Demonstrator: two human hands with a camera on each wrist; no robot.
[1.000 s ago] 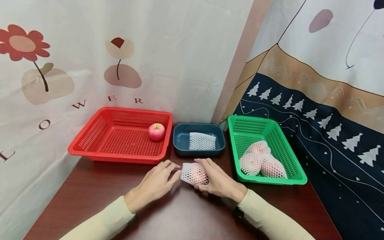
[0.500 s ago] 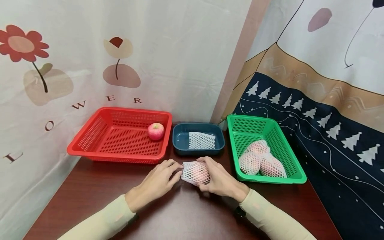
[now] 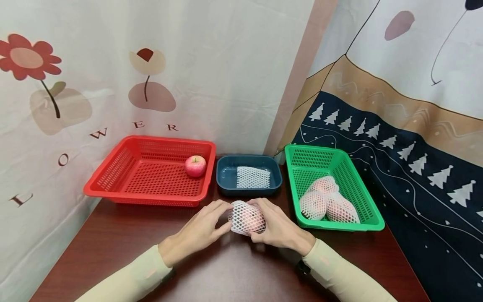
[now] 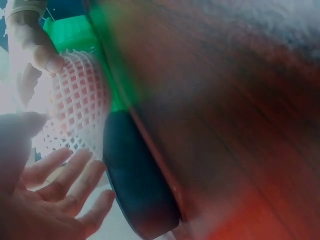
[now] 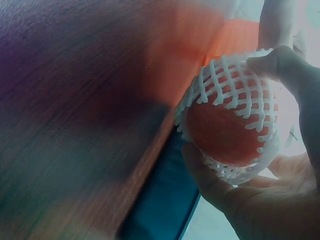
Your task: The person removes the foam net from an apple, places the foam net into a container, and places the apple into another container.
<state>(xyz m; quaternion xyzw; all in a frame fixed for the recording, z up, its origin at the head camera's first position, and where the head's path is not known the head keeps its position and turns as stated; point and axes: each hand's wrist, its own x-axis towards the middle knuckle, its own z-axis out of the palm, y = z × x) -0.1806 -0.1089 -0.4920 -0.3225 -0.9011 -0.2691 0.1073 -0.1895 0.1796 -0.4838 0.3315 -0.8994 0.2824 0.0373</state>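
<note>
Above the table's middle, my right hand (image 3: 281,226) grips an apple (image 3: 249,218) wrapped in a white foam net (image 5: 240,85). Thumb and fingers curve round it from the right. The right wrist view shows bare red skin (image 5: 225,132) at the net's open end. On the other side, my left hand (image 3: 198,226) has its fingertips against the net's left end, its thumb a little apart. Loosely spread fingers (image 4: 75,192) of that hand appear in the left wrist view beside the net.
A red basket (image 3: 151,197) at the back left holds one bare apple (image 3: 195,166). A blue tray (image 3: 249,192) at the back middle holds a flat foam net (image 3: 253,177). Several netted apples (image 3: 314,204) lie in the green basket (image 3: 354,184) on the right.
The foam net's left end, which stuck out flat before, is now rounded in toward the apple. My left fingertips have moved slightly right and up along it. My right hand keeps its grip.
</note>
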